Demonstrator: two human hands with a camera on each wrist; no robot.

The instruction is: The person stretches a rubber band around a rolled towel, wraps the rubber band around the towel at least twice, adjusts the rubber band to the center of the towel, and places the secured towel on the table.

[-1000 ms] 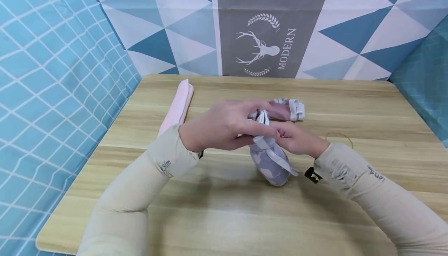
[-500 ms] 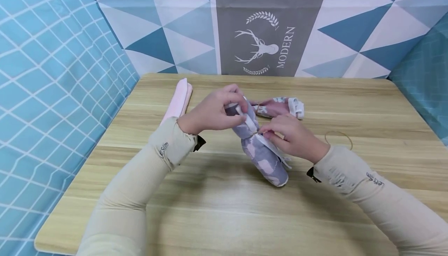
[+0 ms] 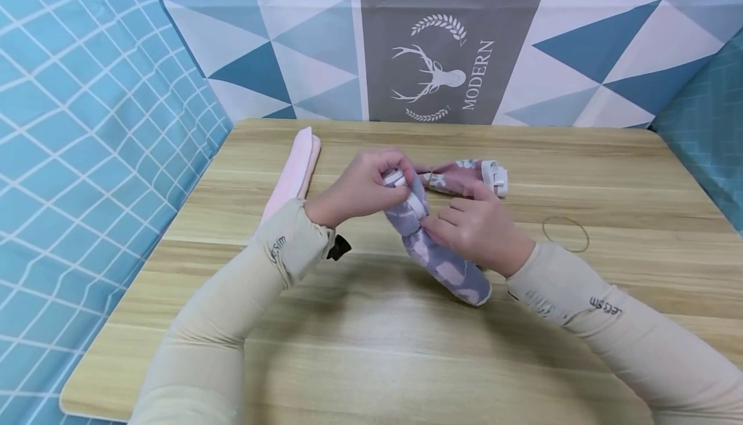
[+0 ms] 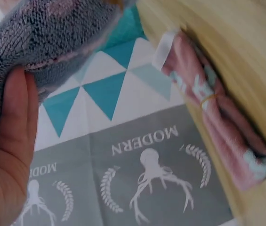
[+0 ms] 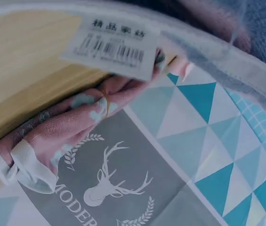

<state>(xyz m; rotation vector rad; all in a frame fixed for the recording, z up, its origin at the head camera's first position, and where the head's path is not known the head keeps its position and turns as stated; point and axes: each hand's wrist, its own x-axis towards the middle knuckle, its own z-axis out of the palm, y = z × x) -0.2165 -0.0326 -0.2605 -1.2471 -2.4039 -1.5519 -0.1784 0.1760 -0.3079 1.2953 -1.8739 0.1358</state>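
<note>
A rolled grey-purple towel (image 3: 447, 273) with pale pink patches slants above the table, cinched narrow at its middle. My left hand (image 3: 368, 186) grips its upper end, thumb and fingers curled round it. At the cinched waist my right hand (image 3: 473, 228) pinches the towel with its fingertips; its own fingers partly hide that spot. In the left wrist view, my left hand (image 4: 15, 141) lies against the fuzzy grey cloth (image 4: 43, 42), and a bit of orange band shows at the top edge. A white barcode label (image 5: 111, 47) hangs by the towel's white hem in the right wrist view.
Behind my hands lies a dusty-pink towel roll (image 3: 455, 177), bound by a rubber band (image 5: 107, 106). A light pink folded towel (image 3: 293, 167) lies at the back left. A loose rubber band (image 3: 587, 236) rests on the wooden table (image 3: 371, 360), right of my right hand.
Both hands first worked close together at the towel's upper part. They moved apart: my left shifted left to its top end, my right stayed at the waist, where a band showed half a second ago.
</note>
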